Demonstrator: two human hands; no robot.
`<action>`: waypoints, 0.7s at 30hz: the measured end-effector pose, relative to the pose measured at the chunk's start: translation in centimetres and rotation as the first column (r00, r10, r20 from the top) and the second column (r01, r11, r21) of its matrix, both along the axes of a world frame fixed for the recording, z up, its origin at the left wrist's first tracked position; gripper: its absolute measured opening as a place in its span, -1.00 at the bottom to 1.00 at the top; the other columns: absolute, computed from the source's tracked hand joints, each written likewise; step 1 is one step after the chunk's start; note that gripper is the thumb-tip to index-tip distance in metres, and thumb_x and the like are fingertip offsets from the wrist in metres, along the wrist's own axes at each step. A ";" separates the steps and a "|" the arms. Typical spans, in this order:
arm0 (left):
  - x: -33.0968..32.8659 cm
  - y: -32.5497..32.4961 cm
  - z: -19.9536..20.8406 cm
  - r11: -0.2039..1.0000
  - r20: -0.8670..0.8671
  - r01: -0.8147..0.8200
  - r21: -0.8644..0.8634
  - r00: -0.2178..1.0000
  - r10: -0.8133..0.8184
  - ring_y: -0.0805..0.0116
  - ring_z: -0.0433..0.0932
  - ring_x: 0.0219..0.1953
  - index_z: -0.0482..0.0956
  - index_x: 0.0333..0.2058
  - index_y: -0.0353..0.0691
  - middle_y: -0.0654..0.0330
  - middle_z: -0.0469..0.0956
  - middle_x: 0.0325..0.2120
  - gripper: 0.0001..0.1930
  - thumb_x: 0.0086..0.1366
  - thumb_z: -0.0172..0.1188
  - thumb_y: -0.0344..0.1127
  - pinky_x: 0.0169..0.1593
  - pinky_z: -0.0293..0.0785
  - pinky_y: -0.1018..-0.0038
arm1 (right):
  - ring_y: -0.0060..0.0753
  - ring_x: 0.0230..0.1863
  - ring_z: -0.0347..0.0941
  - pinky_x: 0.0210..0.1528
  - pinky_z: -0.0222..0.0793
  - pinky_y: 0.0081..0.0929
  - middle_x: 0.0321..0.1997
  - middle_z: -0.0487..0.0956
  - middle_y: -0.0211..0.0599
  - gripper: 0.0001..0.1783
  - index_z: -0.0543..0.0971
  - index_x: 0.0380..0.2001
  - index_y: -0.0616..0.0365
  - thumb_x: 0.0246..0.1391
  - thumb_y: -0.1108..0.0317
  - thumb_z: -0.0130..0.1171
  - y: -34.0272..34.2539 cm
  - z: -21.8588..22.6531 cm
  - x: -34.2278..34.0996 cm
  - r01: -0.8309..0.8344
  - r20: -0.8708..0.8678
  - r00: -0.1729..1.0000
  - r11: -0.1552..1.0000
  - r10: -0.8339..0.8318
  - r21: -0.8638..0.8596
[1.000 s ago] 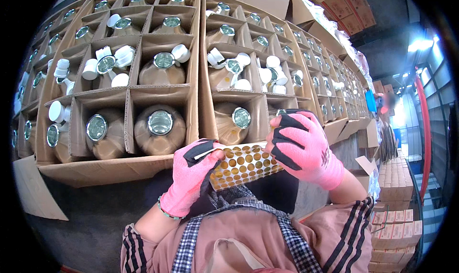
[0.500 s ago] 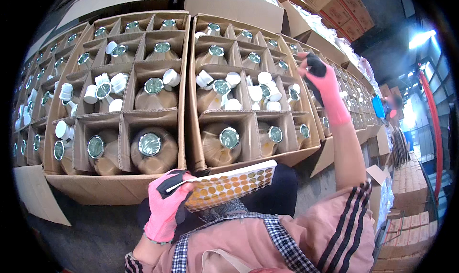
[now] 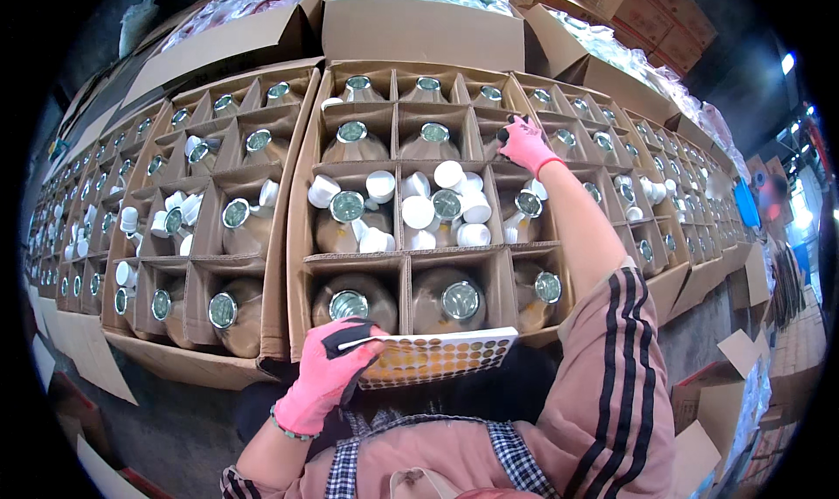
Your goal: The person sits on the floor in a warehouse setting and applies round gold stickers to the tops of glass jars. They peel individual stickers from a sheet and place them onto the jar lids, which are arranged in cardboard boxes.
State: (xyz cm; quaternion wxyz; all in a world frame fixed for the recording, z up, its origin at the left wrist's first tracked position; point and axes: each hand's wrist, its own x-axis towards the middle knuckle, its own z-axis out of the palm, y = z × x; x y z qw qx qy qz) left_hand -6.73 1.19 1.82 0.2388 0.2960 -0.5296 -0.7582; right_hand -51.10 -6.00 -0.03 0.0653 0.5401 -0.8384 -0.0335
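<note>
My left hand [image 3: 325, 378], in a pink and black glove, grips a white sheet of round gold stickers [image 3: 441, 359] by its left end, close to my lap. My right hand [image 3: 530, 146], gloved alike, reaches into the right column of the carton [image 3: 293, 237] before me. Its fingers curl down over a compartment in the second row from the back and cover the bottle mouth there. Whether they pinch something small cannot be made out. Around it, clear round bottles [image 3: 459, 300] stand upright in cardboard dividers. White caps [image 3: 418, 211] lie around several bottle necks.
More divided cartons of bottles flank this one on the left [image 3: 197, 350] and right [image 3: 625, 202]. Behind them stand open cartons [image 3: 424, 31] with plastic-wrapped goods. Another open carton [image 3: 721, 403] is at my right. A person [image 3: 771, 197] is far off at the right.
My right hand has come left from the carton's right edge and down over a compartment in its right column. The view has turned; my left hand still holds the sticker sheet.
</note>
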 end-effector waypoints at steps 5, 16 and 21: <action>-3.3 -1.7 0.6 0.999 -0.041 0.016 -0.051 0.999 -0.018 0.60 0.37 -0.49 0.53 -0.48 -0.34 0.33 0.46 -0.56 -0.84 -0.05 0.22 -0.38 -0.40 0.28 0.66 | 0.02 0.13 0.08 0.11 0.03 -0.09 0.05 0.27 -0.18 -0.65 0.52 -0.32 0.12 -0.25 0.21 0.15 -1.4 0.1 -0.9 0.000 0.056 0.998 0.977 -0.012 0.213; -1.9 -3.1 -0.8 0.993 -0.074 0.103 0.052 0.992 -0.099 0.55 0.36 -0.45 0.52 -0.49 -0.36 0.28 0.43 -0.54 -0.81 -0.04 0.21 -0.33 -0.37 0.25 0.62 | -0.08 0.19 0.01 0.16 -0.10 -0.13 0.16 0.17 -0.21 -0.67 0.51 -0.29 0.02 -0.27 0.36 0.08 -1.1 0.6 0.4 -0.148 -0.300 0.922 0.938 0.246 0.314; -2.1 -3.1 -0.8 0.997 -0.093 0.043 0.068 0.995 -0.036 0.60 0.37 -0.44 0.52 -0.44 -0.36 0.30 0.45 -0.52 -0.85 0.01 0.18 -0.39 -0.36 0.28 0.66 | -0.11 0.06 0.17 0.07 0.09 -0.22 -0.01 0.31 -0.17 -0.69 0.48 -0.35 0.08 -0.30 0.32 0.17 -0.1 1.6 0.8 -0.125 -0.302 0.947 0.992 0.110 -0.029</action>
